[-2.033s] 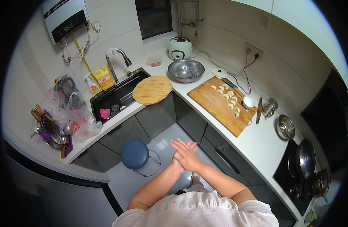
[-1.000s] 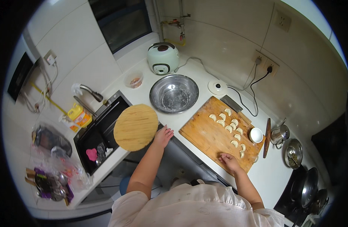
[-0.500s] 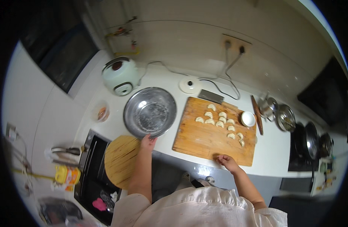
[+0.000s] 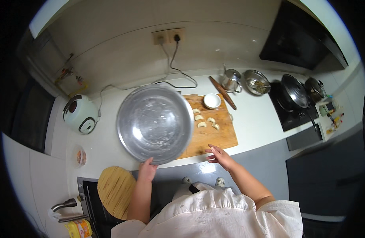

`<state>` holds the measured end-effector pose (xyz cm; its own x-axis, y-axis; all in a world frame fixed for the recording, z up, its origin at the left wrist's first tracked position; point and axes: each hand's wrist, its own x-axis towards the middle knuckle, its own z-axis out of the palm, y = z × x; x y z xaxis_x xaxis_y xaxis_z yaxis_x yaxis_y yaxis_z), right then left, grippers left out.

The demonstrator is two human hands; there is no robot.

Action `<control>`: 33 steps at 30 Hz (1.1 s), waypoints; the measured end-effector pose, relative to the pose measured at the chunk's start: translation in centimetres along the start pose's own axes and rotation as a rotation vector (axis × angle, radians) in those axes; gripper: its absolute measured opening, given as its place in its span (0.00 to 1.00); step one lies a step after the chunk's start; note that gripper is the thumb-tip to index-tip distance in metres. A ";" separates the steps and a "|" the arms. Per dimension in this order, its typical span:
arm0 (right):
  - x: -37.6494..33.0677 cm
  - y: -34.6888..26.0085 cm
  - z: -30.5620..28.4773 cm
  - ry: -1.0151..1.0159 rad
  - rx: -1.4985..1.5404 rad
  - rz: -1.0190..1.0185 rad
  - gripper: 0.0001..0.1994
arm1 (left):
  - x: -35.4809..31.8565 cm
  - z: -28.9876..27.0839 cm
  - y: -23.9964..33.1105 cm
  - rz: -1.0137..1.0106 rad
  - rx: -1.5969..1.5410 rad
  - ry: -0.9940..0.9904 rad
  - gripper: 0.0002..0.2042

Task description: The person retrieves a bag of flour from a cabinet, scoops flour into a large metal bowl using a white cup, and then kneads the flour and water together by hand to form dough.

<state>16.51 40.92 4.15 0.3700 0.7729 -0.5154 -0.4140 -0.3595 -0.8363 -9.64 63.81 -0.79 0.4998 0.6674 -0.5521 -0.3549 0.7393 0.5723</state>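
My left hand grips the near rim of a large metal basin, thumb over the edge. The basin, dusted white inside, is raised and covers the left part of a wooden cutting board. Several crescent-shaped dumplings show on the board to the right of the basin; any others are hidden behind it. My right hand hovers over the board's near edge, holding nothing, with its fingers apart. A small white bowl sits at the back of the board.
A rolling pin lies right of the board, near a metal kettle and a metal bowl. The stove carries a lidded wok. At left are a pale green rice cooker and a round wooden board over the sink.
My left hand has lifted the basin and carried it rightward over the board. My right hand's fingers have spread. The view has turned to the right.
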 end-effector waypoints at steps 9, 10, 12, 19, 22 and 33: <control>-7.7 2.2 -13.0 0.452 0.282 0.036 0.19 | -2.6 16.7 -16.0 -0.282 0.425 -0.405 0.18; -8.5 2.8 -14.9 0.490 0.320 0.050 0.17 | -3.0 18.4 -17.4 -0.294 0.469 -0.429 0.18; -9.6 3.4 -18.6 0.572 0.358 0.038 0.14 | -3.4 21.7 -19.6 -0.305 0.521 -0.478 0.21; -8.2 6.9 -30.6 0.708 0.610 0.098 0.12 | -3.8 24.2 -26.0 -0.311 0.506 -0.491 0.33; -6.2 7.7 -33.0 0.726 0.590 0.157 0.08 | -3.9 22.2 -26.1 -0.296 0.478 -0.411 0.31; -3.4 10.8 -37.0 0.686 0.671 0.141 0.07 | -6.8 17.8 -21.7 -0.133 0.318 -0.078 0.30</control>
<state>41.49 15.04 -10.04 0.5969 0.1961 -0.7780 -0.8019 0.1120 -0.5869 8.73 41.58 1.34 0.5880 0.5493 -0.5937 -0.0250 0.7460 0.6655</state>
